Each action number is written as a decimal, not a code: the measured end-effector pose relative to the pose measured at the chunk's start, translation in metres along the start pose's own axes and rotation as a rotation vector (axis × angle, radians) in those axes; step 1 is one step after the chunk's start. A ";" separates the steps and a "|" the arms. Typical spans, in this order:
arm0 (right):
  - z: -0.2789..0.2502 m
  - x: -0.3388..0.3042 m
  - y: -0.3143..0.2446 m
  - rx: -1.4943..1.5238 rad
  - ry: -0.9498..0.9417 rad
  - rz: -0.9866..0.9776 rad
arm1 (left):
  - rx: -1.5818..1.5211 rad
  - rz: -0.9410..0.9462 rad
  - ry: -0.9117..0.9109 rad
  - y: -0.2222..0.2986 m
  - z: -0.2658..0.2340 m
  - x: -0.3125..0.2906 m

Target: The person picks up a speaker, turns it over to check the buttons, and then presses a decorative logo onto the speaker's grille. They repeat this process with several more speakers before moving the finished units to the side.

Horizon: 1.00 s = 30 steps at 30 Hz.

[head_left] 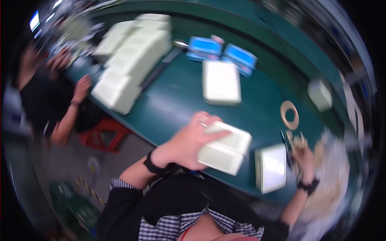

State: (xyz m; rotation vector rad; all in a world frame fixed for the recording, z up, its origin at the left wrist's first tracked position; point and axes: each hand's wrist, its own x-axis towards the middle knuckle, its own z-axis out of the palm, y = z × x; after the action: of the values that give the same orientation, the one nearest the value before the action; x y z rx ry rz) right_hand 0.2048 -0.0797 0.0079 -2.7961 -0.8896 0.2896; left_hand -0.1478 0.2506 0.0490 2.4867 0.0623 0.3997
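My left hand (187, 142) grips a cream-white plastic casing (231, 138) with ribbed vents along its side, holding it tilted above the table's near edge. Its fingers wrap over the top, and the thumb side is partly hidden. At the right, my right hand (304, 161) reaches down to a small heap of thin pale pieces (297, 141); its fingertips are blurred among them. Between my two hands a white casing with a glossy face (273, 168) stands on the table. Another white casing (221, 83) lies farther back.
Stacked white casings (134, 56) fill the table's left part. Two blue boxes (204, 49) sit at the back. A tape roll (289, 115), a white block (320, 95) and a clear plastic bag (331, 172) are at the right. A co-worker's hand (82, 87) rests by the left edge near a red stool (105, 134).
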 end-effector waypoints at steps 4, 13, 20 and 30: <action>0.031 0.006 0.010 0.113 0.253 -0.194 | 0.077 -0.030 -0.023 0.006 -0.007 0.001; 0.001 -0.021 -0.018 0.328 0.652 -0.167 | 0.003 -0.005 -0.024 0.002 0.010 0.007; -0.022 -0.045 -0.111 0.670 0.476 -0.218 | -0.004 -0.030 -0.011 0.003 0.005 -0.002; 0.012 -0.104 -0.270 1.382 -0.053 -0.607 | -0.495 0.077 0.163 0.025 -0.021 0.004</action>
State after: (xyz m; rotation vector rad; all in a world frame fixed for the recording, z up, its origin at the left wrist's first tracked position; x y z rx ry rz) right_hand -0.0290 0.0777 0.0750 -1.2155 -0.9410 0.5736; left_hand -0.1514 0.2426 0.0812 1.9708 -0.0606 0.5738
